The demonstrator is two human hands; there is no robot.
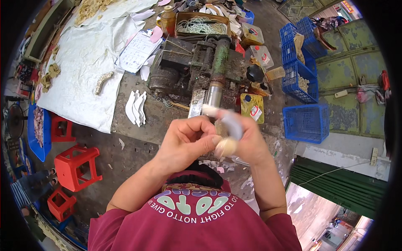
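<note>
In front of my chest, both hands hold a curved white-and-tan piece (232,124), smeared by motion, with a pale yellow rounded end; I cannot make out its exact kind. My left hand (184,142) pinches its near side with thumb and fingers. Wrapped round its right side is my right hand (253,142), its fingertips mostly hidden. Just beyond my hands stands a greasy dark machine (197,62) with a bare steel shaft (214,96). Left of the machine, several curved white strips (136,108) lie on the worktop. A curved glittery gold piece (102,83) rests on a white sheet (83,54).
Written papers (136,52) lie left of the machine. A box of pale cord (203,26) sits behind it. Plastic jugs (252,108) line its right side. Blue crates (306,121) stand farther right, red stools (77,167) at lower left.
</note>
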